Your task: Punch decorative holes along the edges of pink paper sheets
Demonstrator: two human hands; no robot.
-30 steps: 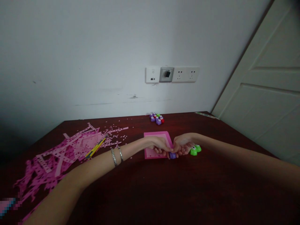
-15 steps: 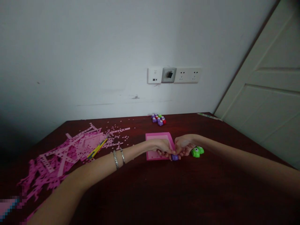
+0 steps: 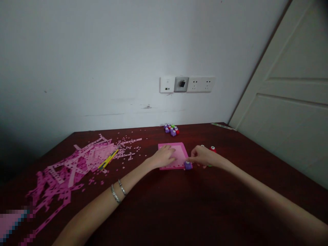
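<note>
The purple punch (image 3: pixel 188 166) sat at the near right corner of the pink paper (image 3: pixel 182 156); the right hand (image 3: pixel 205 156) touched it, fingers curled, pinch unclear. The left hand (image 3: pixel 162 158) lay spread-fingered on the paper, ideally pressing evenly.

Head-worn view faces forward, down; wall (image 3: pixel 102 51) ahead, table (image 3: pixel 164 212) below.

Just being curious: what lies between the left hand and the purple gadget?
In the head view, part of the pink paper lies between the left hand and the purple gadget.
</note>
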